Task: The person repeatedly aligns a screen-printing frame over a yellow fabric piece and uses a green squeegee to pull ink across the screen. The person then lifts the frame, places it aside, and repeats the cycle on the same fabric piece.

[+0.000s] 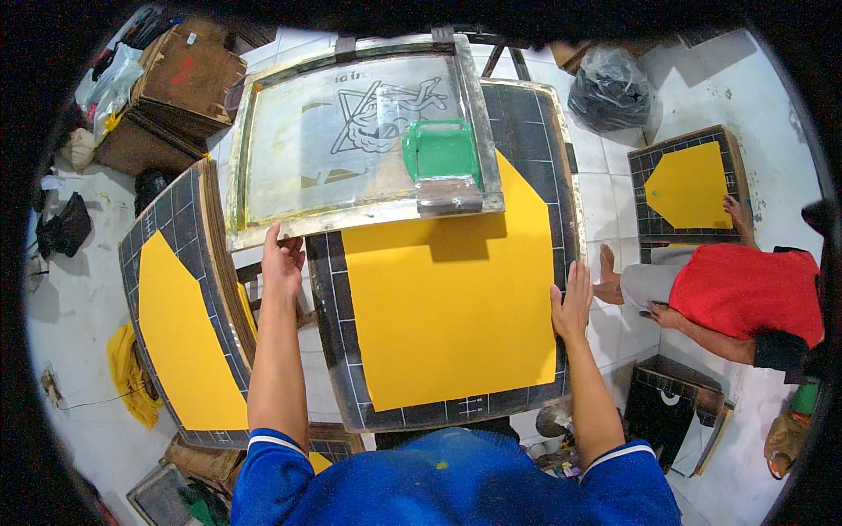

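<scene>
A screen-printing frame point(316, 224) with a grey line drawing and a patch of green ink point(438, 145) is raised over the back of a black gridded board point(329, 298). My left hand point(282, 257) grips the frame's lower left edge, thumb on the rim. A yellow cut piece point(452, 316) lies on the board, partly hidden under the frame. My right hand point(572, 296) rests at the board's right edge beside the yellow piece, fingers extended.
Another board with a yellow piece point(184, 342) stands at left, near stacked wooden boards point(184, 66) and yellow cloth point(132, 377). At right, a person in red point(737, 289) reaches to a smaller board point(653, 145). A black bag point(614, 92) sits behind.
</scene>
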### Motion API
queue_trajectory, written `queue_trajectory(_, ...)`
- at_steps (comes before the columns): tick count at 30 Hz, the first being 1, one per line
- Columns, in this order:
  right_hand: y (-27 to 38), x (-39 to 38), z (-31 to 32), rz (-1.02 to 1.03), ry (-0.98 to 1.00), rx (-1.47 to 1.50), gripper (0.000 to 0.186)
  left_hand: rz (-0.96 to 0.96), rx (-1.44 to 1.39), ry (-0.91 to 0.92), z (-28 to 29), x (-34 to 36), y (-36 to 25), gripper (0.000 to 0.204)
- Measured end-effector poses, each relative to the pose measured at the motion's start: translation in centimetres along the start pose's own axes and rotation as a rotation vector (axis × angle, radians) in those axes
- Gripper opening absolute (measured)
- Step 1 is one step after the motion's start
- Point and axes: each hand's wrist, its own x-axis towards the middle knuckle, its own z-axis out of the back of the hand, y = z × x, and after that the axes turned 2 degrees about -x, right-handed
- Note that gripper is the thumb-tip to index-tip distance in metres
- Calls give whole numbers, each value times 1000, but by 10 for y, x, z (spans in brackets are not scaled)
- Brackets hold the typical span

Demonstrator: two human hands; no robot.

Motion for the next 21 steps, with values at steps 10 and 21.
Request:
queue_trajectory(10, -9, -13, -22, -53, -47, 2, 73, 43, 34, 24, -1, 5, -6, 49)
queue_trajectory(21, 32, 9, 7, -174, -24, 56, 79, 1, 41, -19, 1, 3, 2, 39)
